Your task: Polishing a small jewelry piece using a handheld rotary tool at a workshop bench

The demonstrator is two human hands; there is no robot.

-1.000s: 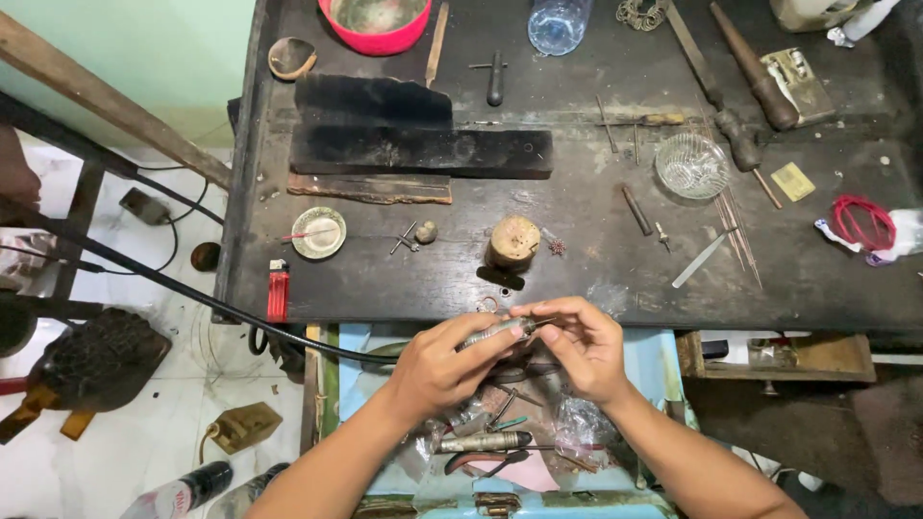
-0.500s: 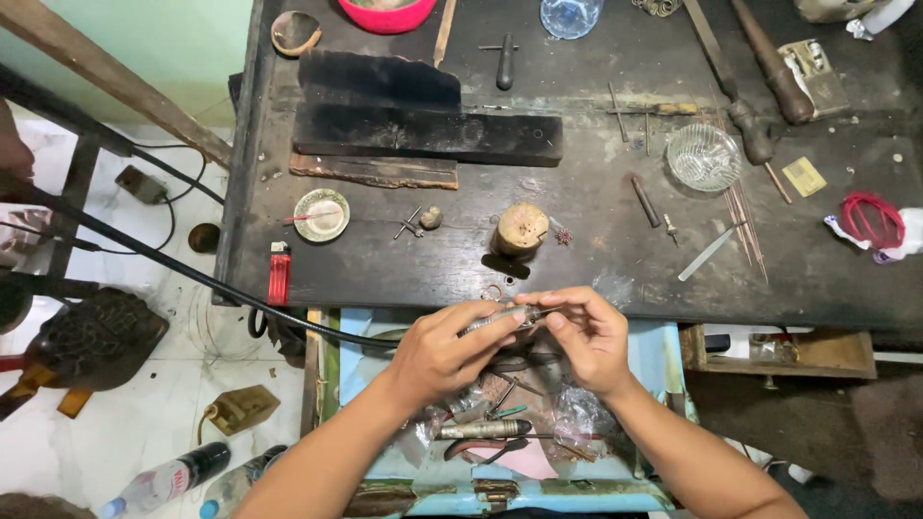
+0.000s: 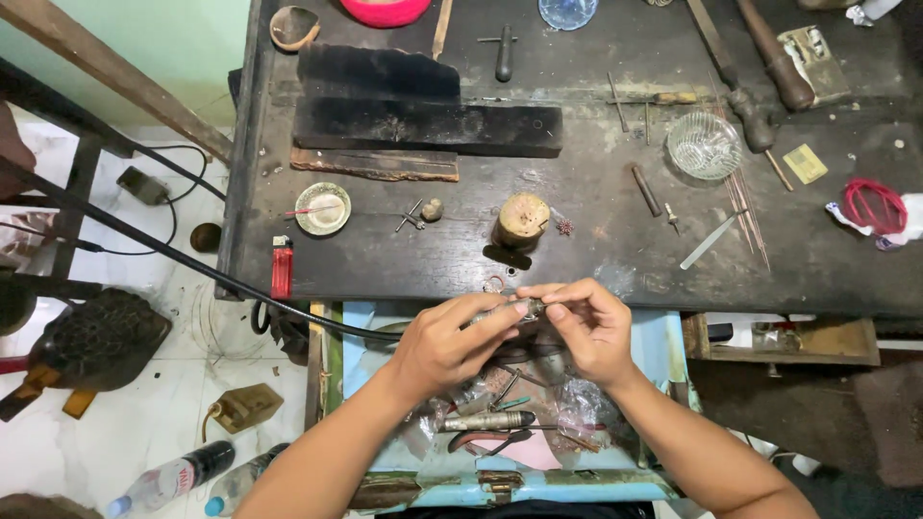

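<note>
My left hand (image 3: pixel 444 344) grips a slim metal handpiece (image 3: pixel 500 312) whose black flexible hose (image 3: pixel 173 252) runs off to the left past the bench. My right hand (image 3: pixel 588 325) pinches the tip of that handpiece with thumb and fingers; what it holds there is too small to tell. Both hands hover just below the front edge of the dark wooden workbench (image 3: pixel 596 259), above an open light-blue drawer (image 3: pixel 663 346) holding pliers, a second metal tool (image 3: pixel 486 421) and plastic bags.
On the bench are a short wooden peg (image 3: pixel 522 217), a small metal dish (image 3: pixel 322 209), a red lighter (image 3: pixel 281 268), a glass bowl (image 3: pixel 705 145), black blocks (image 3: pixel 423 120), files, rods and red rubber bands (image 3: pixel 873 205). Bottles (image 3: pixel 168 479) and a wooden stand lie on the floor left.
The view has shifted slightly down and closer. Both hands stay together on the handpiece with only small finger movements at its tip.
</note>
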